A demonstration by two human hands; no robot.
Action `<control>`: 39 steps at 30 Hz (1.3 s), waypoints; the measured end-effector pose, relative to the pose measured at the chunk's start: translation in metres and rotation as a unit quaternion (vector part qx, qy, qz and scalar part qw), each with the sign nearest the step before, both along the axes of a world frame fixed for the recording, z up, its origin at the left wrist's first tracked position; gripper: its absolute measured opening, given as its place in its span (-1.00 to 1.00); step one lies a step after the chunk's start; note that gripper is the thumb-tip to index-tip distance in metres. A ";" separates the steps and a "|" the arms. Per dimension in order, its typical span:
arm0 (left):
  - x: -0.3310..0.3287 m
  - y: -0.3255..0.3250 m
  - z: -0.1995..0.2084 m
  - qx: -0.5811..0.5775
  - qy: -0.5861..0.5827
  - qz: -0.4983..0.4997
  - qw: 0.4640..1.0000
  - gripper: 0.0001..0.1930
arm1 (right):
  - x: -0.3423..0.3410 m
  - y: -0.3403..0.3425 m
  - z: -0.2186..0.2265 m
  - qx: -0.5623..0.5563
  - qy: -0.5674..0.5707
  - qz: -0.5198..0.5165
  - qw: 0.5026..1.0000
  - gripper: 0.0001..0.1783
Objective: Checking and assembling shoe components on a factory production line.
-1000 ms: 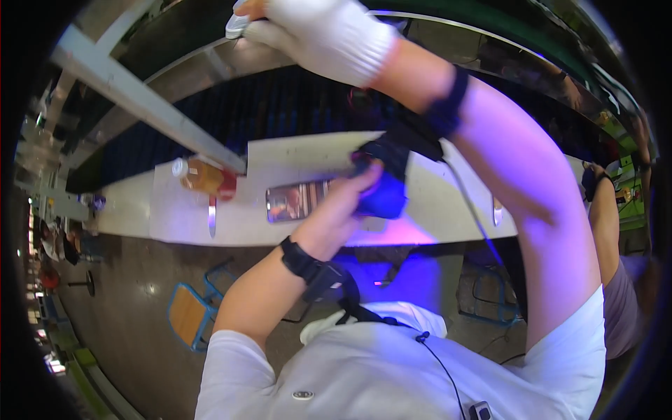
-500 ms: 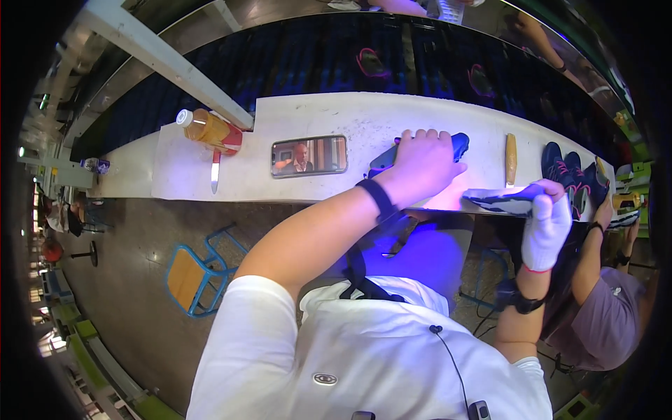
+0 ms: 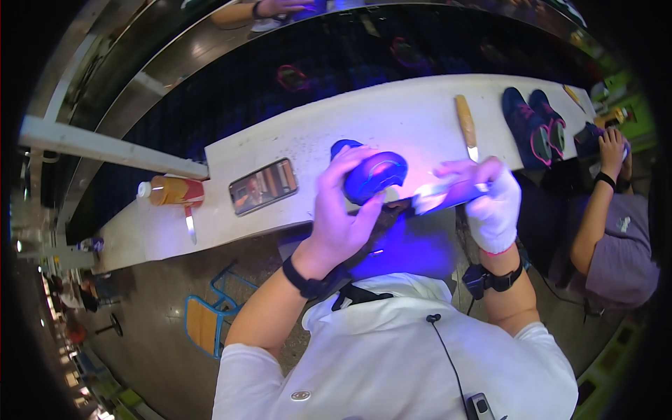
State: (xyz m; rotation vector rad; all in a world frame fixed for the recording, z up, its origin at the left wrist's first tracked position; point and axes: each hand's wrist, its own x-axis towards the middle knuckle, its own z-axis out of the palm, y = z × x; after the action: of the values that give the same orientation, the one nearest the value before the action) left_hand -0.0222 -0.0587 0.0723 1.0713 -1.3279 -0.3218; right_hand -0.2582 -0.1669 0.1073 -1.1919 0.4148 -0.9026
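My bare left hand (image 3: 337, 210) grips a dark blue shoe (image 3: 378, 173), fingers over its far side and thumb at its near edge. The shoe's rounded end points right, above the bench's front edge. My right hand (image 3: 495, 210), in a white glove, is closed on a shoe sole (image 3: 446, 196) blurred by motion. Its pale end points left toward the shoe, with a small gap between them. Bluish-purple light falls on both hands.
On the white bench (image 3: 427, 105) lie a phone (image 3: 264, 185), a bottle (image 3: 171, 190), a knife (image 3: 190, 225) and a wooden-handled tool (image 3: 465, 120). Dark shoes (image 3: 521, 126) stand to the right. A co-worker's hand (image 3: 612, 150) is beyond them. A blue-framed stool (image 3: 204, 325) stands at left.
My left hand has lifted the shoe off the bench and turned it, rounded end to the right. The sole in my right hand has moved left, closer to the shoe. The view has rotated.
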 end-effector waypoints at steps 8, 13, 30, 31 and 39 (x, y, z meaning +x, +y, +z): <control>0.010 0.042 0.037 0.056 -0.138 -0.006 0.989 -0.78 | 0.057 0.025 -0.002 0.019 -0.022 0.087 0.996 -0.64; -0.019 0.062 0.021 0.050 0.088 -0.038 0.994 -0.76 | 0.060 0.044 -0.012 -0.076 -0.008 0.039 0.996 -0.61; -0.027 0.077 0.012 0.068 0.200 -0.005 0.977 -0.53 | 0.054 0.047 -0.029 -0.195 0.054 0.059 0.978 -0.54; -0.024 0.073 0.023 0.075 0.194 -0.011 0.978 -0.53 | 0.053 0.043 -0.029 -0.203 0.060 0.069 0.975 -0.55; -0.005 0.070 0.039 0.132 0.034 0.029 0.990 -0.64 | 0.065 0.038 -0.041 -0.319 0.136 -0.002 0.938 -0.50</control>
State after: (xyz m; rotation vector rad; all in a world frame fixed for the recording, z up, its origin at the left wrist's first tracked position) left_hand -0.0267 0.0112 0.1113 1.3065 -1.2124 -0.4964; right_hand -0.1930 -0.1285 0.0663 -1.9283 0.3507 -0.9065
